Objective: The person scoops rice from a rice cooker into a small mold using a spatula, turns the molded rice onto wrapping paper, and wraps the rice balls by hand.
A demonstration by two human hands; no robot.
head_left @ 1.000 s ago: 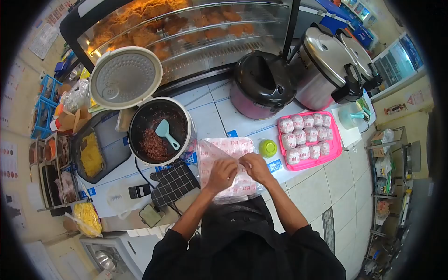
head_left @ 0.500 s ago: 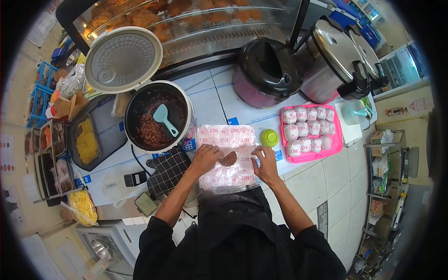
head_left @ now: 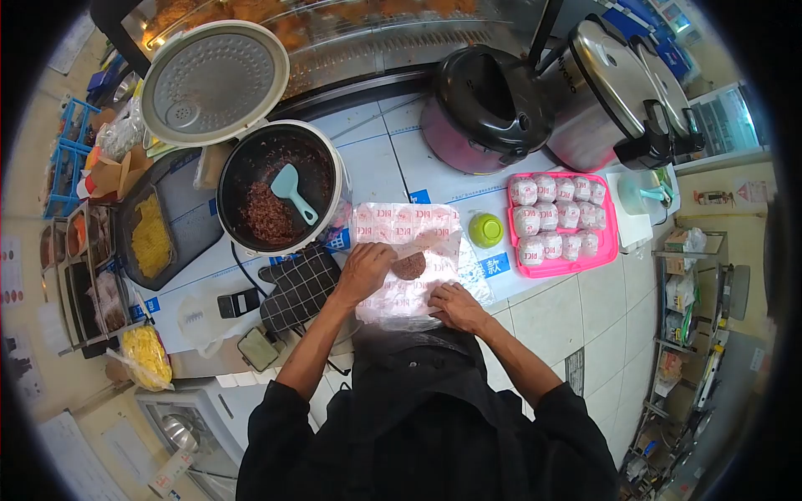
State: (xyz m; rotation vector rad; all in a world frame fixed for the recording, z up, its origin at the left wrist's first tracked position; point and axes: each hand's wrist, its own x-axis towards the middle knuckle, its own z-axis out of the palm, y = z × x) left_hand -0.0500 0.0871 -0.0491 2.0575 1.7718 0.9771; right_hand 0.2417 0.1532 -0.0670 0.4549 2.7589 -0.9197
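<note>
A round portion of dark reddish rice (head_left: 409,265) sits on printed pink-and-white wrapper sheets (head_left: 401,299), stacked on the counter in front of me. My left hand (head_left: 366,274) is left of the rice, its curled fingers closed on the top sheet, whose upper part is lifted and creased. Lower right of the rice, my right hand (head_left: 456,307) has its fingers drawn together on the sheet's right edge. A green cup (head_left: 485,230) stands beyond the right hand. The open rice cooker (head_left: 337,196) at the left holds dark rice and a teal paddle (head_left: 286,185).
A pink tray (head_left: 535,269) of wrapped rice balls lies at the right. Behind stand a black-lidded cooker (head_left: 480,104) and large steel pots (head_left: 585,108). A checked mitt (head_left: 302,288), black box (head_left: 239,303) and tray of yellow food (head_left: 196,217) are at the left.
The rice, covered by my hands earlier, came into view. My right hand has moved down towards the sheet's lower right, its spread fingers drawing together. The sheet's upper part is now folded.
</note>
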